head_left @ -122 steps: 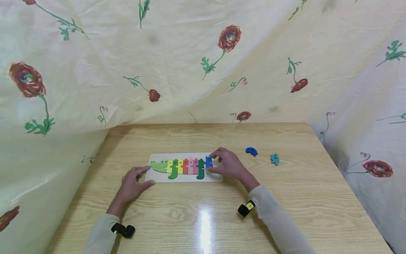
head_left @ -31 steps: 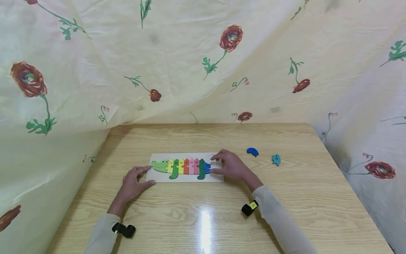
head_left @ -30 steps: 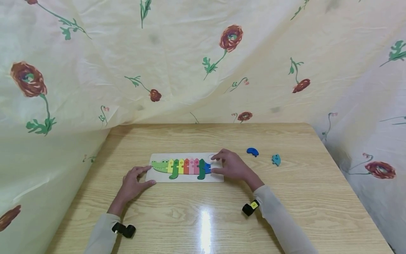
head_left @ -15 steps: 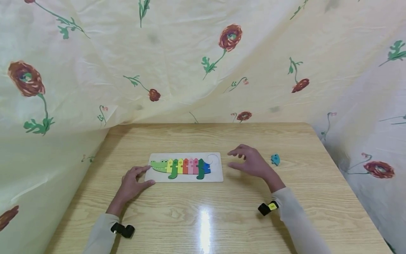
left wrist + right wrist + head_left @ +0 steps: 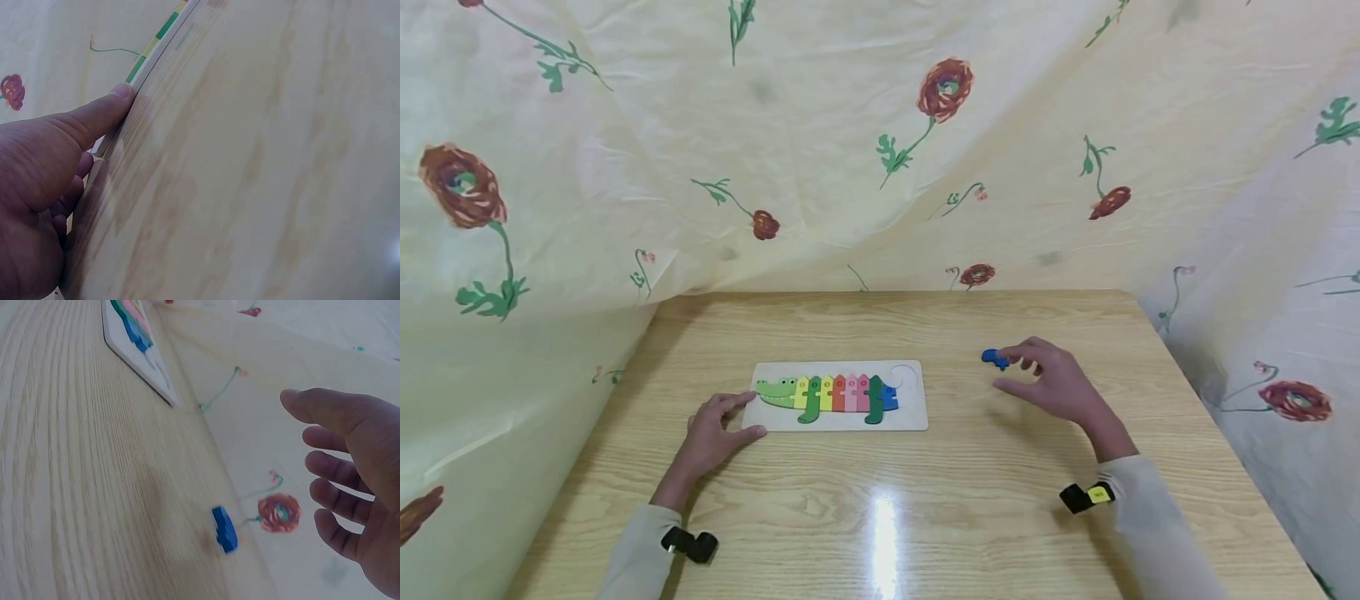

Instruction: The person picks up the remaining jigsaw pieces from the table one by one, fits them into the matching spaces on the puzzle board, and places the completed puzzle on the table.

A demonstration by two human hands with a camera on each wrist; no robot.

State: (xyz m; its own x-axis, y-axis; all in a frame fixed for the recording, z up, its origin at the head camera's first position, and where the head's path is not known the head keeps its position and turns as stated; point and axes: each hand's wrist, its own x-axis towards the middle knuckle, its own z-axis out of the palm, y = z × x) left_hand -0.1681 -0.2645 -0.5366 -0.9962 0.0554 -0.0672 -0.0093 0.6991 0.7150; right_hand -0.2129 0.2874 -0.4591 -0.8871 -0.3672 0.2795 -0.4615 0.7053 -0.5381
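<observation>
A white puzzle board [image 5: 913, 418] with a crocodile of coloured pieces lies left of the table's middle. My left hand [image 5: 709, 433] holds its left end, the thumb at the front edge and the index finger at the left side. The crocodile's green head [image 5: 777, 393] faces left. At its right end a blue piece [image 5: 889, 398] lies in the row, beside a bare curved outline. My right hand [image 5: 1051, 382] hovers over the table with thumb and fingers apart and nothing between them. Its fingertips overlap a loose, curved dark blue piece [image 5: 991, 357], which the right wrist view shows lying on the wood.
The wooden table [image 5: 820, 517] has its far edge against a flowered cloth [image 5: 850, 167], which also hangs along the left and right sides. Black wrist cameras sit on both sleeves.
My right hand has left the blue piece, now in the row, and moved right to the loose dark blue piece. It now hides the teal piece seen before. The left hand has stayed put.
</observation>
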